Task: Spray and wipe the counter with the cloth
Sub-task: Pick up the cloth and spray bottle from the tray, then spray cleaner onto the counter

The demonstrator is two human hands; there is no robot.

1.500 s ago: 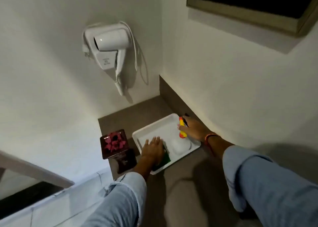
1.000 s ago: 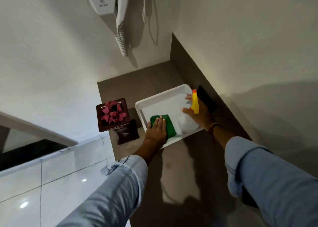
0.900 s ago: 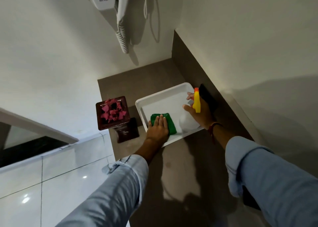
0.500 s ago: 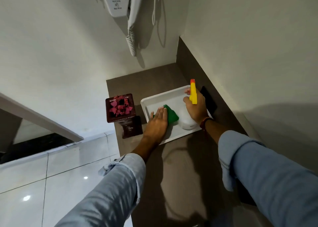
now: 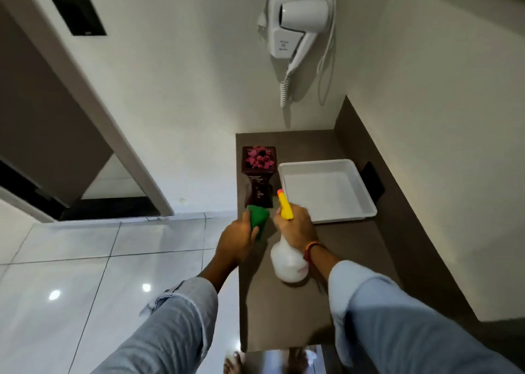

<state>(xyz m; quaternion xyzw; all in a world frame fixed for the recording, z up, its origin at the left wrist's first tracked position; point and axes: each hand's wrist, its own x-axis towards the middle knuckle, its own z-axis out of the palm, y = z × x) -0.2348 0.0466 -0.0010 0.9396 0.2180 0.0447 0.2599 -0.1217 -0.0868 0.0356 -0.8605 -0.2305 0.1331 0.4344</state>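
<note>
Brown counter (image 5: pixel 287 311) runs into a white-walled corner. Both hands have lifted out of the white tray (image 5: pixel 326 217): the right hand (image 5: pixel 297 227) grips a white spray bottle (image 5: pixel 288 263) with a yellow nozzle, the left hand (image 5: pixel 237 238) clutches the green cloth (image 5: pixel 258 217), both above the counter. Beside the tray stands a dark vase (image 5: pixel 259 182) of pink petals. A wall-mounted hair dryer (image 5: pixel 295 21) carries unreadable lettering.

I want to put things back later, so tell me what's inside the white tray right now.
The white tray shows only its bare white floor, nothing lying in it. The green cloth is in the left hand and the spray bottle in the right hand, both outside it.
</note>
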